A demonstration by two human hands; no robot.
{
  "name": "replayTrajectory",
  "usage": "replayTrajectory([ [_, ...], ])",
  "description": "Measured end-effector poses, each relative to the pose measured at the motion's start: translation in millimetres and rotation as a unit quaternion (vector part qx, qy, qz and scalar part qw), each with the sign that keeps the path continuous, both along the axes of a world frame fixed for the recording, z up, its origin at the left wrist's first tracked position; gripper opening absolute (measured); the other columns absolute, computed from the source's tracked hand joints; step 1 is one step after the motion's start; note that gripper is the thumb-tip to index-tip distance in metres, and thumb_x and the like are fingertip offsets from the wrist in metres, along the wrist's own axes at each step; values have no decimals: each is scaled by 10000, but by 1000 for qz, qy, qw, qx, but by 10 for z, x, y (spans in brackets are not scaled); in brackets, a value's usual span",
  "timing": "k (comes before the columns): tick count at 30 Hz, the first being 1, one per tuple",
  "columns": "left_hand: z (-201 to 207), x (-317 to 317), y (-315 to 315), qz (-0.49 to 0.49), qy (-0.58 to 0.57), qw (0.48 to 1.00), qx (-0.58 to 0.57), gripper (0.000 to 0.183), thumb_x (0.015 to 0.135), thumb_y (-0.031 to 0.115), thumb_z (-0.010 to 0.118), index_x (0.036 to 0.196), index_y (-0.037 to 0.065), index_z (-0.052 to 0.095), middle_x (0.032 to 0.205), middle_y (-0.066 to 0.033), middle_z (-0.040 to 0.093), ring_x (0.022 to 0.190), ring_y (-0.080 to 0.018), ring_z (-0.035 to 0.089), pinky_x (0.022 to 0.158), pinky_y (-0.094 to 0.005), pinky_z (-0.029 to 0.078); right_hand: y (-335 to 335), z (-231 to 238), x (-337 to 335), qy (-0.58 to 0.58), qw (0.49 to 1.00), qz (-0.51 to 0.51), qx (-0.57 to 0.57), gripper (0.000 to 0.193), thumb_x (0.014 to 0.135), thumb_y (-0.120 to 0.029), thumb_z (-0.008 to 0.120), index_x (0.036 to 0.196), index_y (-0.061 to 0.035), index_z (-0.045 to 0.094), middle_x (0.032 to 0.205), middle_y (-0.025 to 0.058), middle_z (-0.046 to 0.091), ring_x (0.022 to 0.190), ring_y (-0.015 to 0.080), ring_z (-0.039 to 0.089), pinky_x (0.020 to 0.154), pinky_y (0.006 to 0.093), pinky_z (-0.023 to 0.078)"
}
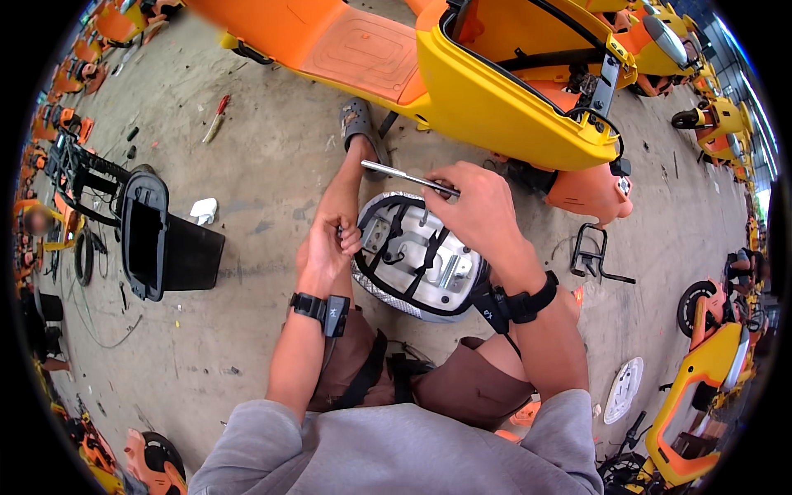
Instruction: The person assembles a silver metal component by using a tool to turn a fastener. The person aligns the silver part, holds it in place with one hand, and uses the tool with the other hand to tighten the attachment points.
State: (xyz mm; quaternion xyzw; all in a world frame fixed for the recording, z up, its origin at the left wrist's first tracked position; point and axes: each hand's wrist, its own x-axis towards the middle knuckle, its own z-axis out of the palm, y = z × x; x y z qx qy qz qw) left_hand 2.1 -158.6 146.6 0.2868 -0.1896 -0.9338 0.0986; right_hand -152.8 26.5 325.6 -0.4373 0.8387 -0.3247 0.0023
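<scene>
My right hand (472, 206) is closed around one end of a silver T-handle wrench (400, 173), held above an upturned scooter seat (452, 276). The wrench's short shaft points down toward the seat's underside. That underside is a white base with metal brackets and black straps crossing it, and a patterned grey cover wraps its edge. To the left of the seat, my left hand (330, 246) has its fingers curled together. A small dark bit shows at its fingertips, too small to name. The seat rests between my legs.
A yellow and orange scooter body (503, 91) stands just ahead. On the left lies a black storage bin (194, 252), with a white piece (204, 210) beyond it. A red-handled tool (218, 118) lies farther off. To the right are a black metal rack (587, 254) and a white panel (624, 390).
</scene>
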Motion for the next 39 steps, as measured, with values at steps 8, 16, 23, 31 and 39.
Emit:
replayTrajectory([
  [8, -157, -124, 60, -1, -45, 998, -50, 369, 995, 311, 535, 702, 151, 376, 584, 28, 288, 493, -100, 297, 435, -244, 235, -16, 23, 90, -18, 999, 19, -44, 159, 787, -203, 710, 887, -80, 727, 806, 96, 667, 720, 307, 654, 656, 382, 525],
  [16, -18, -76, 75, 3, -1, 1000, 18, 329, 1000, 266, 526, 724, 119, 424, 618, 24, 355, 529, -99, 337, 472, -231, 267, -148, -169, 253, -53, 993, 87, -61, 162, 790, -150, 737, 904, -36, 719, 831, 112, 683, 744, 270, 674, 668, 331, 530],
  [23, -209, -59, 42, 6, -2, 1000, -20, 231, 1002, 272, 492, 966, 49, 540, 644, 12, 392, 538, -97, 363, 469, -230, 294, -221, -331, 319, -40, 990, 130, -25, 168, 805, -174, 702, 907, -41, 704, 834, 111, 676, 773, 308, 649, 677, 383, 514],
  [31, -199, -93, 60, 41, -21, 998, -30, 340, 971, 195, 454, 1245, 5, 525, 647, -6, 412, 547, -108, 385, 476, -230, 305, -213, -360, 336, -41, 987, 153, 27, 172, 820, -188, 679, 888, -32, 704, 845, 122, 680, 795, 329, 643, 688, 410, 510],
  [39, -208, -51, 31, 12, -8, 1000, -25, 347, 950, 219, 467, 1223, 11, 520, 670, -19, 445, 554, -121, 411, 490, -253, 323, -205, -336, 349, -47, 981, 185, 38, 173, 819, -191, 678, 902, -46, 721, 854, 120, 692, 805, 324, 650, 697, 407, 513],
])
